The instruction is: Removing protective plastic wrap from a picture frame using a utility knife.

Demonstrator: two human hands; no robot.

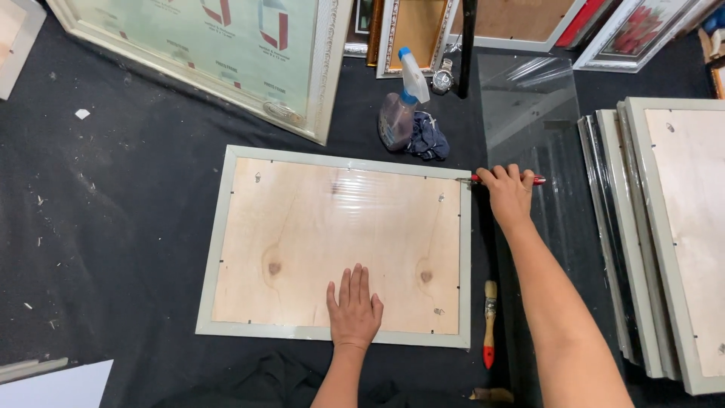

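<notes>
— Grip status? R hand [507, 193] first.
— Fingers curled tight round a red-handled tool [504, 180], tip at the top-right corner of the frame [462, 249].
— L hand [353, 311]?
— Flat, fingers spread, holding nothing, pressing the plywood backing [332, 234] near the bottom edge. Frame lies face-down on the black surface [121, 227], btwn both hands.
— Nearby?
— Brush [489, 321] just right of the frame; spray bottle [402, 106] above it.
</notes>
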